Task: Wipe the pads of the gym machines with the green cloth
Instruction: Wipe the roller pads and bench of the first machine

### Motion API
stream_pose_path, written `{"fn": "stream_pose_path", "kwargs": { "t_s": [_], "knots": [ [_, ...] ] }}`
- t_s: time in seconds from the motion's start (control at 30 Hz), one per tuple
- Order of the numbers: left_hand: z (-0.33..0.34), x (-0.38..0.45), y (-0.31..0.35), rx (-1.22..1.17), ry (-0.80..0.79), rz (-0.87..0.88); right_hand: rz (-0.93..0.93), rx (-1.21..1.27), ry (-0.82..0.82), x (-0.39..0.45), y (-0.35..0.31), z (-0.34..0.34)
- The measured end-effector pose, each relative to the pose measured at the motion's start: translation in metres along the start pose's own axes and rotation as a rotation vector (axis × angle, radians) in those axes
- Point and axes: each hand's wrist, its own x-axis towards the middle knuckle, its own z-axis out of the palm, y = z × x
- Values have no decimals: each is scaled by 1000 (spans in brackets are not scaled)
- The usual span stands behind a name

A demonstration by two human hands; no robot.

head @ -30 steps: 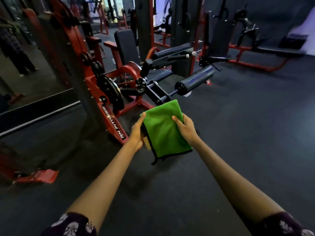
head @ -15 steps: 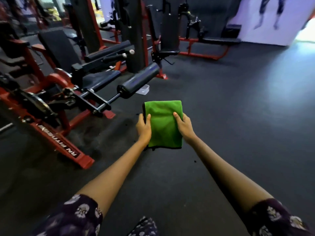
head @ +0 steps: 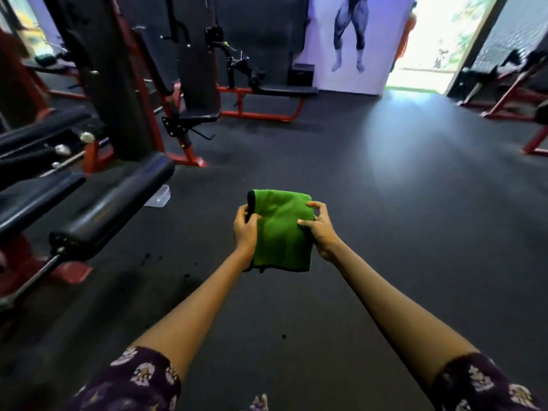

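Both forearms are bare from the wrist up to short sleeves. The left sleeve is dark purple, nearly plum, printed with pale cream flower-like blots that have darker centres. The right sleeve is of the same cloth and print, its hem crossing the arm just above the elbow. At the bottom edge, between the arms, a small patch of the same patterned fabric shows, perhaps the front of the garment; it is too blurred to tell.
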Motion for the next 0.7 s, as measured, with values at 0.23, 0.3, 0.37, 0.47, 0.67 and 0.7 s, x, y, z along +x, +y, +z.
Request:
{"fn": "stream_pose_path", "kwargs": {
  "t_s": [0.23,0.3,0.37,0.47,0.67,0.7],
  "knots": [
    [76,144,5,5,-36,32,68,167,120,142,-36,-18],
    [101,188,-4,18,-117,36,53,152,106,187,-40,-31],
    [122,228,-14,11,-194,40,24,108,106,231,-41,-46],
    [166,290,-25,16,-260,25,-29,52,141,311,-43,-68],
    [241,414,-27,135,-235,39,-43,48,46,460,-70,-99],
    [255,439,-20,126,-217,35,-23,62,17,491,-81,-105]
  ]
}}
